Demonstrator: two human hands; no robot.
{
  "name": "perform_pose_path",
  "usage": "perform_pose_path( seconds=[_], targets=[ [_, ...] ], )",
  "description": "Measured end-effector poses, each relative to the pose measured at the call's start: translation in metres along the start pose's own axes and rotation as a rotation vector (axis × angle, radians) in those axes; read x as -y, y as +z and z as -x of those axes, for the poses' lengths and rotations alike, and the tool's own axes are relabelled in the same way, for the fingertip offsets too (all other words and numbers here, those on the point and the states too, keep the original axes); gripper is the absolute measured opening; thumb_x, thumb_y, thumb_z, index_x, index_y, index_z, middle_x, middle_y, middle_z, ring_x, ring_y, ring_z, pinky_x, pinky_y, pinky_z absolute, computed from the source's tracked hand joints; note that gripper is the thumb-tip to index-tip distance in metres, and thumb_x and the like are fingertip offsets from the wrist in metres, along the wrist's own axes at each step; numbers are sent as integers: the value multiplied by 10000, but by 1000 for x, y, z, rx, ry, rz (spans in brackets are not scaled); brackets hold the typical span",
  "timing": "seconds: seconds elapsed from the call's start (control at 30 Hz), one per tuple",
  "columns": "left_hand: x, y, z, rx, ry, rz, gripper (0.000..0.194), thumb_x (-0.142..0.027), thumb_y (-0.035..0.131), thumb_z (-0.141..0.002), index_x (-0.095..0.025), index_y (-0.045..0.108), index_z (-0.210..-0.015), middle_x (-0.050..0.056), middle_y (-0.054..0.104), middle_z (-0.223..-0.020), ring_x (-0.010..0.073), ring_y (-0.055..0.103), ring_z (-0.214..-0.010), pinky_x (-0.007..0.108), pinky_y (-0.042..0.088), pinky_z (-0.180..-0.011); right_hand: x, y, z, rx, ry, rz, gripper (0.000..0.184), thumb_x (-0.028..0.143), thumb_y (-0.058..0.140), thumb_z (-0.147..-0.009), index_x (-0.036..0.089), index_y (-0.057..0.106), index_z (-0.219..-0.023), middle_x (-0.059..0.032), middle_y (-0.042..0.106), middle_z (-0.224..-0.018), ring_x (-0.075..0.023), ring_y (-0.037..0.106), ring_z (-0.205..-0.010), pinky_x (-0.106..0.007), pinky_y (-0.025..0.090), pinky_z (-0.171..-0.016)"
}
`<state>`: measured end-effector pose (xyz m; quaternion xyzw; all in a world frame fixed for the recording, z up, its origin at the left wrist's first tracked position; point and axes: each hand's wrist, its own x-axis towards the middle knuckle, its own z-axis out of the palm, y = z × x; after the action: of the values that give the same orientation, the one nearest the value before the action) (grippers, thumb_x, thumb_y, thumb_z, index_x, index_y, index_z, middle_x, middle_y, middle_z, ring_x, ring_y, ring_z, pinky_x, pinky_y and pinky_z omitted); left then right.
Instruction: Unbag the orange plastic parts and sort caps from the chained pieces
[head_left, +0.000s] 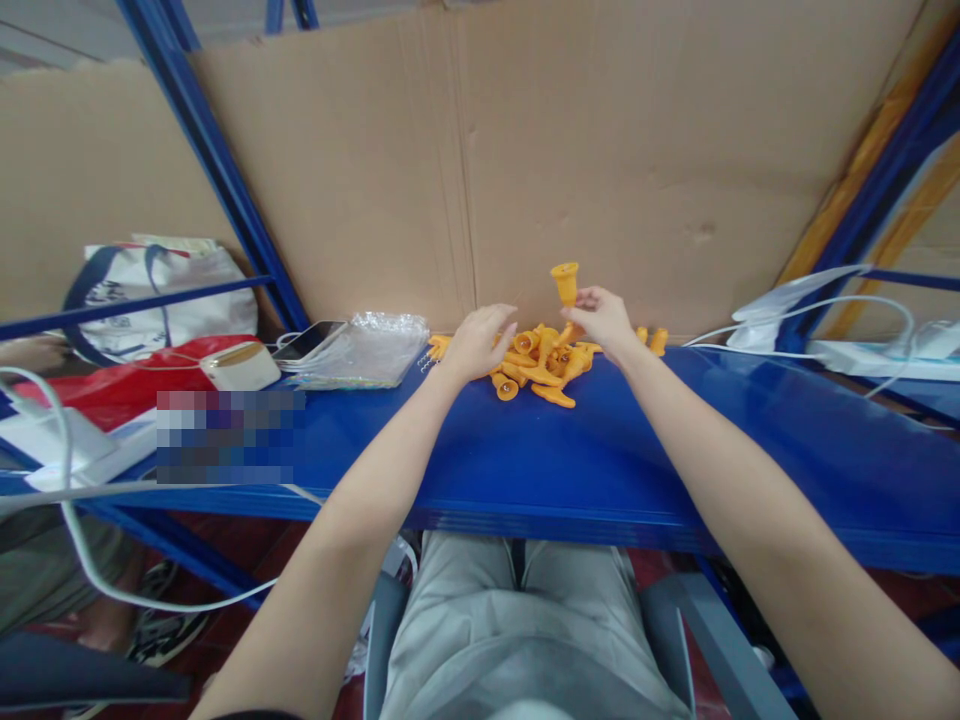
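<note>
Lettering on the white bag [195, 275] is too blurred to read, while the right hand [604, 318] pinches a yellow cup-shaped piece [565, 284] above the yellow pile [549, 376] on the blue surface [540, 455] and the left hand [478, 342], thumb and fingers parted, is beside it.

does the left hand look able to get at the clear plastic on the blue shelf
Probably yes: the clear plastic lies to the left of the left hand, and only a yellow piece and a bit of chain, both low, seem to sit between them.
</note>
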<state>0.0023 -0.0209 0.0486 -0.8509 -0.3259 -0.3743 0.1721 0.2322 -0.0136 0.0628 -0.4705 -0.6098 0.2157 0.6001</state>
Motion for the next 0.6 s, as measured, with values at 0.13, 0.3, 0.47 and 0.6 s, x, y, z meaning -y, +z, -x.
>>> perform_pose_path(
  seconds=[0.13, 0.3, 0.47, 0.6],
  targets=[
    [0, 2, 1, 32, 7, 18, 433, -415, 425, -993, -148, 598, -1285, 141, 661, -1317, 255, 598, -1245, 430, 439, -1094, 12, 13, 13, 225, -17, -140, 236, 227, 776, -654, 202, 609, -819, -36, 713, -849, -195, 686, -812, -397, 588, -825],
    [1, 2, 1, 54, 27, 6, 355, -389, 442, -971, -166, 688, -1098, 131, 701, -1243, 262, 628, -1192, 446, 438, -1057, 22, 20, 27, 432, -48, -195, 157, 199, 772, -654, 193, 680, -781, -36, 728, -799, -215, 703, -854, -410, 566, -917],
    [-1, 4, -2, 80, 54, 35, 301, -374, 479, -940, -180, 697, -1012, 100, 743, -1105, 241, 663, -1089, 484, 402, -1108, 22, 21, 31, 450, -44, -224, 178, 182, 767, -626, 198, 696, -788, -13, 742, -820, -208, 703, -898, -414, 540, -976],
    [-5, 8, -3, 161, 72, 80, 258, -320, 470, -931, -181, 677, -864, 54, 734, -843, 198, 690, -848, 468, 434, -1105, 21, 21, 33, 486, -18, -194, 219, 243, 811, -629, 186, 696, -807, -37, 745, -853, -213, 697, -914, -405, 554, -936]
  ],
)
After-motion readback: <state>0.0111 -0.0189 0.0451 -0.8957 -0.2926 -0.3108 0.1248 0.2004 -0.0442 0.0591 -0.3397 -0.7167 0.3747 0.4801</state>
